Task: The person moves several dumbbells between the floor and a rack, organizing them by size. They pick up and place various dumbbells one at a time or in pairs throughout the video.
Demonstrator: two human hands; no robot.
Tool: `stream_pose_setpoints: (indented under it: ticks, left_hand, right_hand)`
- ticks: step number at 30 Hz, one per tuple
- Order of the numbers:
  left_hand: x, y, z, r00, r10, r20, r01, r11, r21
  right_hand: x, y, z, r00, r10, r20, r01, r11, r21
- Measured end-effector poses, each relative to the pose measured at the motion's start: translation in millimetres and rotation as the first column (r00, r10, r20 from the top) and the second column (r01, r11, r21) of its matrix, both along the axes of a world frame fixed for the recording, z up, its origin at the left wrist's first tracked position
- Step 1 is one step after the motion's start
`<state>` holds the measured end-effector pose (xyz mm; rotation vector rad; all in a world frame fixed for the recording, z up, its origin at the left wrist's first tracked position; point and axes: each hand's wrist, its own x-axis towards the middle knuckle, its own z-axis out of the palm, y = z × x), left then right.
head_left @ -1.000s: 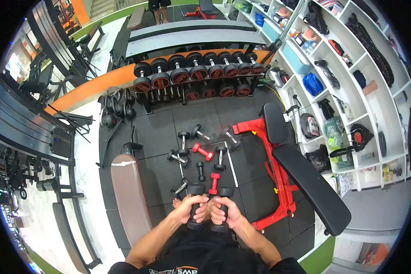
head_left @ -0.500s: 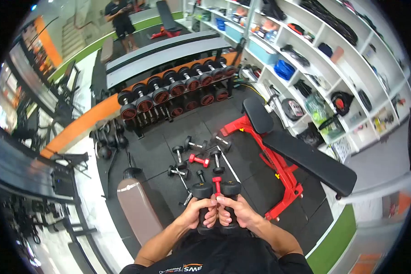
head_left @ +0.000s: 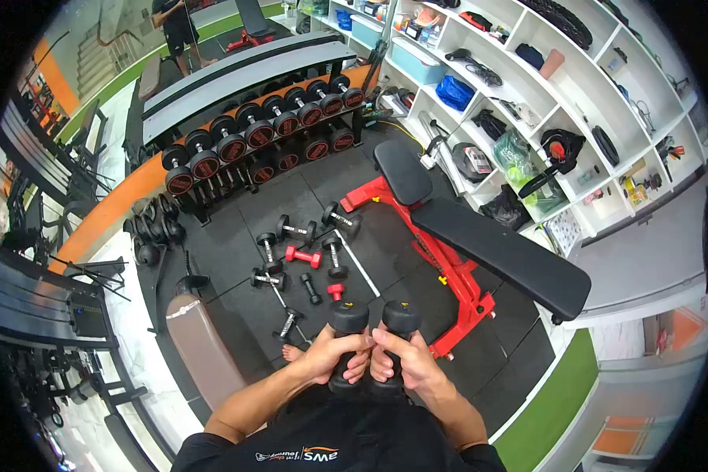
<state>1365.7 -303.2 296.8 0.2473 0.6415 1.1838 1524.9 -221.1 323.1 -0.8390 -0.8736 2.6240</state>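
My left hand [head_left: 341, 355] wraps round a black dumbbell [head_left: 348, 316] near the bottom middle. Beside it, my right hand [head_left: 406, 359] grips another black dumbbell [head_left: 401, 316]. Both dumbbells stand upright side by side in front of my black shirt, with my thumbs close together. On the black floor beyond them lie a red dumbbell [head_left: 303, 256], a small black dumbbell [head_left: 311, 289], a partly hidden red one [head_left: 336, 292] and several black-and-silver dumbbells [head_left: 333, 257].
A red-framed black bench [head_left: 499, 256] stands to the right, a brown padded seat [head_left: 204, 346] to the left. Behind are a dumbbell rack [head_left: 248, 86] and white shelves [head_left: 519, 82]. A white bar [head_left: 357, 263] lies on the floor. A person [head_left: 178, 27] appears at the top.
The view has shifted, so the rack, bench and floor dumbbells appear further left and the bench slightly higher. Both hands still hold their dumbbells. A bare foot now shows beside my left forearm.
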Motion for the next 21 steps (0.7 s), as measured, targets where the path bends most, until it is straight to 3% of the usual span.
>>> stream_pose_setpoints:
  ticks: [14, 21]
  left_hand:
    - [186.9, 137.4, 12.1, 0.993, -0.115, -0.003, 0.115, 0.990, 0.087]
    - [211.9, 177.6, 2.9, 0.997, -0.075, -0.020, 0.077, 0.988, 0.137]
  right_hand:
    - [196.3, 114.2, 1.3, 0.990, -0.141, 0.005, 0.141, 0.986, -0.087]
    - [214.0, 147.3, -3.0, 0.981, -0.193, 0.035, 0.189, 0.979, 0.080]
